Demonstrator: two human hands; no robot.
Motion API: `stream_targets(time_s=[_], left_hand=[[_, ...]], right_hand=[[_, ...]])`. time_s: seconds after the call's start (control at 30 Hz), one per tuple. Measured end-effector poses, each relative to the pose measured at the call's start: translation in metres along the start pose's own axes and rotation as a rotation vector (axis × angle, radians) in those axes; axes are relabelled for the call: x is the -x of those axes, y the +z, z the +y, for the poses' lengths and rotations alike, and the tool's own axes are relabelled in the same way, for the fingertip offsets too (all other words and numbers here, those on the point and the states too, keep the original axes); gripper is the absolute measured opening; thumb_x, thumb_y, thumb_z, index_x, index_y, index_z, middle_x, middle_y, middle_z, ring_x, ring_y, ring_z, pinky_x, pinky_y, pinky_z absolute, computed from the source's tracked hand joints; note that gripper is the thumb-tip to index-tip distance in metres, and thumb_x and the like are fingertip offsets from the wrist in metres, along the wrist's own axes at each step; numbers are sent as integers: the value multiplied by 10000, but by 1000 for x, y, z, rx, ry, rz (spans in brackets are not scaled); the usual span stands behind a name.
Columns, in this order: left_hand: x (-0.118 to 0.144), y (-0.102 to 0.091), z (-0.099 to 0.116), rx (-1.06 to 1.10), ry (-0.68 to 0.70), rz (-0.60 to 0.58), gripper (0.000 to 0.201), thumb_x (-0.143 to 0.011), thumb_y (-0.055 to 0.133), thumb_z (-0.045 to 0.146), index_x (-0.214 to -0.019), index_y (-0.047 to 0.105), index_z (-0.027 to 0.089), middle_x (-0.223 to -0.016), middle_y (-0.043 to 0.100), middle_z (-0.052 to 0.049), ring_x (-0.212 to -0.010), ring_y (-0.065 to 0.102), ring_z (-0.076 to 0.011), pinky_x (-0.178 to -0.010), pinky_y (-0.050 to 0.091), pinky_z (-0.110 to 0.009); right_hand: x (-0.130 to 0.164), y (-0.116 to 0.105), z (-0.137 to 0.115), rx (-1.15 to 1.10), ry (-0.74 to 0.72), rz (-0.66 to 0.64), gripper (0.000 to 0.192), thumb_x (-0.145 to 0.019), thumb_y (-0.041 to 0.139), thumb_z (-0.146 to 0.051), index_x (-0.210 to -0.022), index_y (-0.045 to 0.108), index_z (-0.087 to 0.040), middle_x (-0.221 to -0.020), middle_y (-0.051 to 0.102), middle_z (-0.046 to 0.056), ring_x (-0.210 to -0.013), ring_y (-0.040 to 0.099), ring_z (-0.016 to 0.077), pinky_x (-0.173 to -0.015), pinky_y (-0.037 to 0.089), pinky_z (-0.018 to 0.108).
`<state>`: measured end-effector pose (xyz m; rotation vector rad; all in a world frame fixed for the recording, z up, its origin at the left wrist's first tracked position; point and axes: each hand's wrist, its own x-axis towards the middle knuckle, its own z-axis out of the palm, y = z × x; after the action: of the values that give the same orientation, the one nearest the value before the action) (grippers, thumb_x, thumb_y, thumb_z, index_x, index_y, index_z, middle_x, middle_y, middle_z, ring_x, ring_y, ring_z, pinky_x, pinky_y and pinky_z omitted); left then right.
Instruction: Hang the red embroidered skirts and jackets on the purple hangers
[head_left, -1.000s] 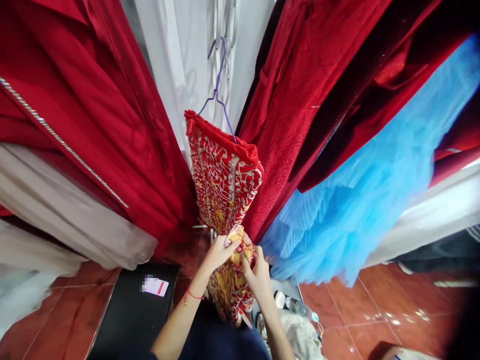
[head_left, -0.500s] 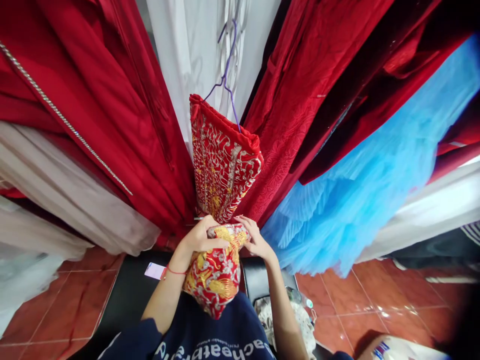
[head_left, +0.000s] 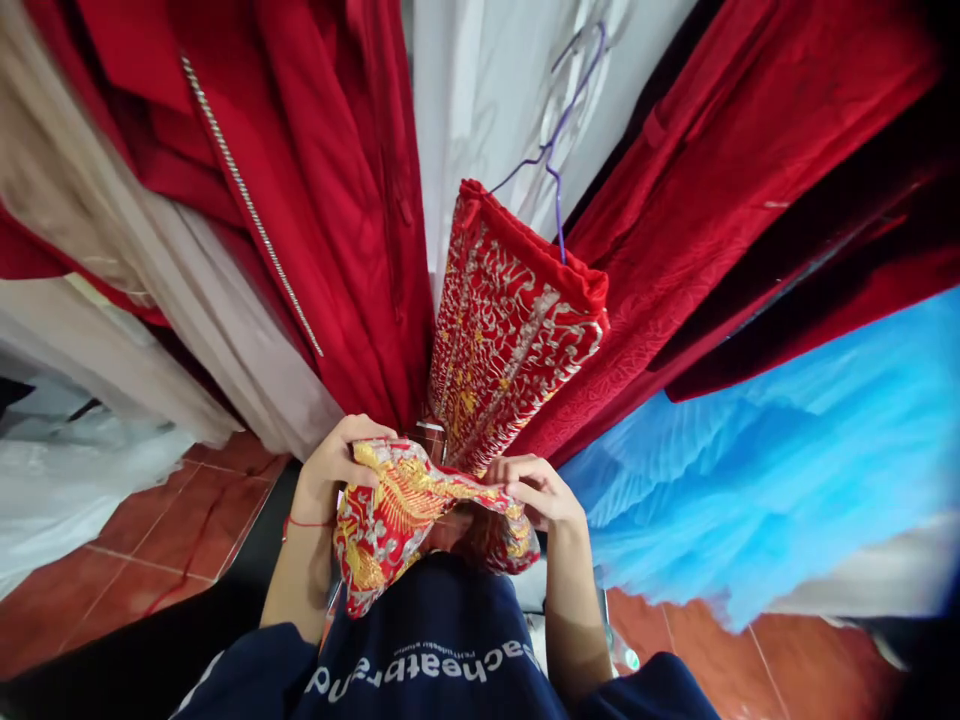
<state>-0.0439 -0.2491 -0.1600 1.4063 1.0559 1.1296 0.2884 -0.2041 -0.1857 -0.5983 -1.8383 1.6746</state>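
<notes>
A red garment with gold and silver embroidery (head_left: 510,330) hangs from a purple hanger (head_left: 559,150) in front of me. Its lower hem (head_left: 397,520) is pulled up toward my chest and spread between my hands. My left hand (head_left: 337,465) grips the hem's left end, a red string around its wrist. My right hand (head_left: 536,490) pinches the hem's right end with fingers curled over the edge.
Plain red dresses (head_left: 337,200) hang left and right (head_left: 712,200), one with a silver beaded strip. White fabric (head_left: 487,90) hangs behind, beige cloth (head_left: 150,300) at left, blue tulle (head_left: 787,450) at right. Red floor tiles (head_left: 150,540) and a black bench (head_left: 150,660) lie below.
Both hands lifted the embroidered hem higher and pulled apart, spreading the bunched cloth sideways. The view shifted left and closer to the hanging garment.
</notes>
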Motion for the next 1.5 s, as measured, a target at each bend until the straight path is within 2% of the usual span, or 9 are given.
stream_targets(time_s=[0.23,0.37,0.5,0.63,0.83,0.97,1.13,1.33,1.5], left_hand=[[39,30,9,-629,-59,164,511,-792,717,580,-1148,710,214,-1162,706,-105,-1132,628,-281,-1077,435,-476],[108,95,4,-660,-242,218,612,-939,523,563,-1470,471,264,-1473,538,-113,-1346,512,-291,-1153,378,-480],[158,180,-17,-585,-334,88,1296,-613,805,684,-1613,124,219,-1646,265,-163,-1507,266,-393,-1209,288,-557],[156,231,-58,-619,-431,558,679,-906,611,437,-1500,426,165,-1500,511,-181,-1394,486,-318,-1152,396,-524],[154,222,-76,-571,-287,845,291,-862,572,152,-1097,739,190,-958,795,-82,-823,759,-202,-761,578,-280],[161,217,-45,-683,-267,988,355,-744,569,48,-1003,766,191,-820,793,-49,-677,737,-173,-672,544,-236],[176,215,-29,-684,-421,1254,306,-741,535,89,-950,749,159,-751,778,-35,-551,682,-147,-555,507,-219],[189,202,-38,-639,-505,1309,256,-751,565,154,-930,747,177,-747,776,-36,-568,700,-169,-577,533,-240],[191,184,-24,-615,-412,1294,282,-705,561,144,-919,741,174,-748,774,-45,-593,709,-176,-575,526,-239]], right_hand=[[-6,29,-19,-295,-331,-425,491,-863,683,-519,-552,460,-212,-553,504,1,-573,523,151,-671,457,339],[-7,34,-15,-250,-202,-480,418,-906,648,-475,-619,517,-201,-615,517,7,-608,479,142,-625,396,306],[-4,34,-3,-315,-111,-502,440,-885,665,-474,-588,488,-200,-568,493,-2,-580,456,147,-585,357,306],[-4,41,4,-286,-46,-526,429,-889,655,-469,-598,483,-205,-580,501,1,-603,475,158,-600,368,309],[-13,48,17,-176,-78,-557,491,-964,491,-543,-607,413,-214,-598,464,-1,-590,447,148,-602,362,307],[-15,45,32,103,-184,-222,478,-992,289,-616,-881,532,-219,-867,602,59,-826,585,213,-769,457,362],[10,72,73,492,-506,84,904,-749,539,-785,-1368,417,-137,-1318,492,215,-1222,508,390,-1010,404,575],[46,133,138,960,-107,-52,1207,-729,637,-736,-1542,138,3,-1506,298,369,-1378,356,500,-991,406,624],[27,152,151,1053,155,-325,839,-815,561,-616,-1442,440,-71,-1425,485,297,-1316,486,455,-930,459,537]])
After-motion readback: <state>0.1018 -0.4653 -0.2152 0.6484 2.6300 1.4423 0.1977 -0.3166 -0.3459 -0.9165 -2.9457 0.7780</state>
